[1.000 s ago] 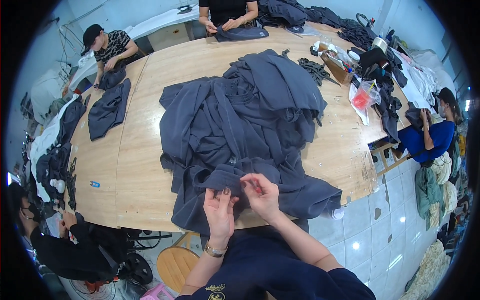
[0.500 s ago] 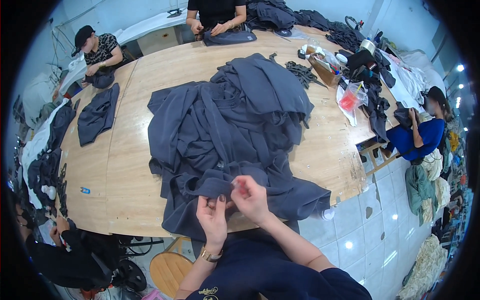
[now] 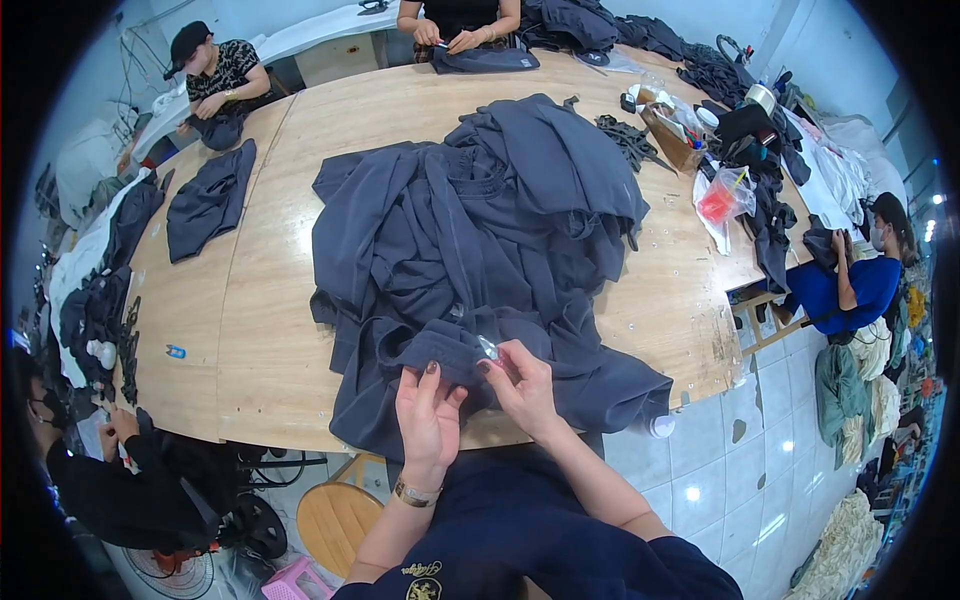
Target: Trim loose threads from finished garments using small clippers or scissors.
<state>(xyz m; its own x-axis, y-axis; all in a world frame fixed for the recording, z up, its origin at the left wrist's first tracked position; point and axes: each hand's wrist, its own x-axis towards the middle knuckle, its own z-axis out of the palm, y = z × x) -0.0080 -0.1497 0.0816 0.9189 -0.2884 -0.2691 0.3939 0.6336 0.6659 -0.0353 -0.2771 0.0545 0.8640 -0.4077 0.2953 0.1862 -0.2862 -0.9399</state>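
Observation:
A heap of dark grey garments (image 3: pixel 400 240) lies before me on the table. At its near edge, my left hand (image 3: pixel 430 410) pinches a folded, stitched band of one garment (image 3: pixel 440 350) between thumb and fingers. My right hand (image 3: pixel 522 388) is closed around what look like small thread snips (image 3: pixel 488 350), with a shiny metal tip and a bit of pink or red at the grip. Their tip points up and left, close beside the band. My fingers hide most of their body.
Blue snips (image 3: pixel 176 351) lie on the wooden table (image 3: pixel 270 330) at left, below another dark garment (image 3: pixel 210 200). At right stand a box of tools (image 3: pixel 676 145) and a bag of red drink (image 3: pixel 718 205). People work around the table; a wooden stool (image 3: pixel 340 523) is beside me.
My right hand has shifted slightly right, and the shiny tip now shows clearly. My left hand has moved a little up the band. The whole view has shifted slightly.

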